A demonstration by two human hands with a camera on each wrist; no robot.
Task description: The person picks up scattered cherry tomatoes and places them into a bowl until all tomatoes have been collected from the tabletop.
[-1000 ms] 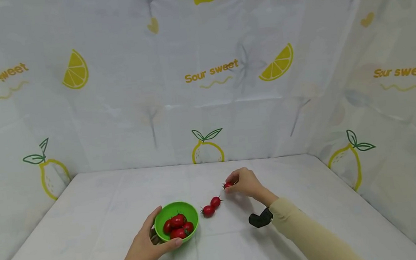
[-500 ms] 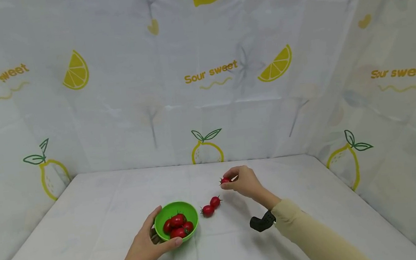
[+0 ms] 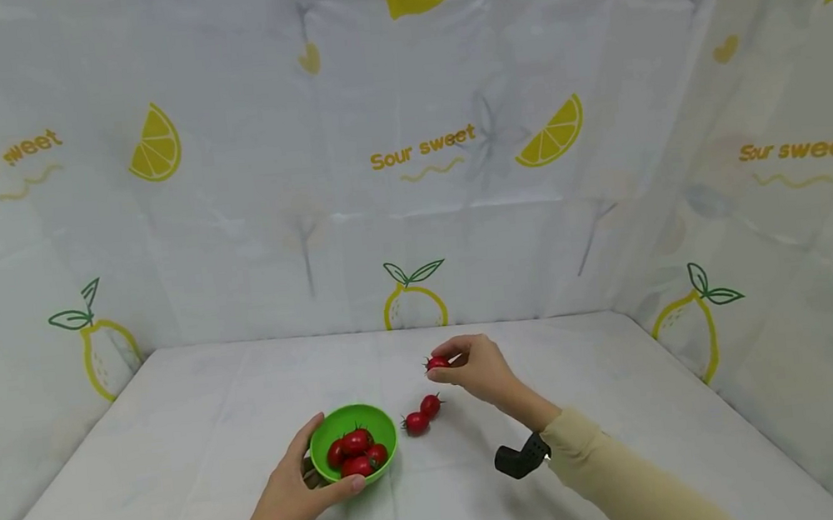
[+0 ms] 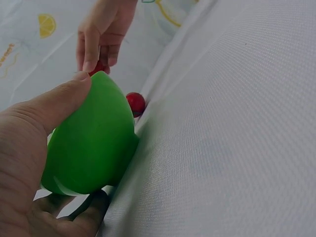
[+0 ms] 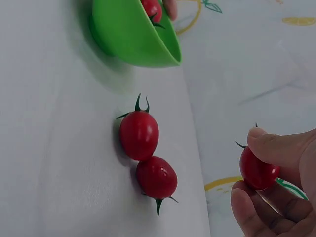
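My left hand (image 3: pixel 291 485) grips a green bowl (image 4: pixel 94 143), thumb on the near rim and fingers round its left side. Several red cherry tomatoes (image 3: pixel 357 442) with green stalks lie inside the bowl. My right hand (image 3: pixel 478 364) pinches another cherry tomato (image 5: pixel 257 170) between thumb and fingers, held above the table. Two more tomatoes lie on the table right of the bowl: one (image 5: pixel 139 134) nearer the bowl, the other (image 5: pixel 157 177) touching it. The left wrist view shows the bowl's outside, which hides its contents.
A white cloth covers the table (image 3: pixel 214 422). Behind it and at the sides hang white sheets (image 3: pixel 251 184) printed with lemons and lettering. A black device (image 3: pixel 522 457) is worn at the right wrist.
My right hand has lifted the pinched tomato slightly and carried it left, toward the bowl. The left hand, the bowl and the two tomatoes on the table stay in place.
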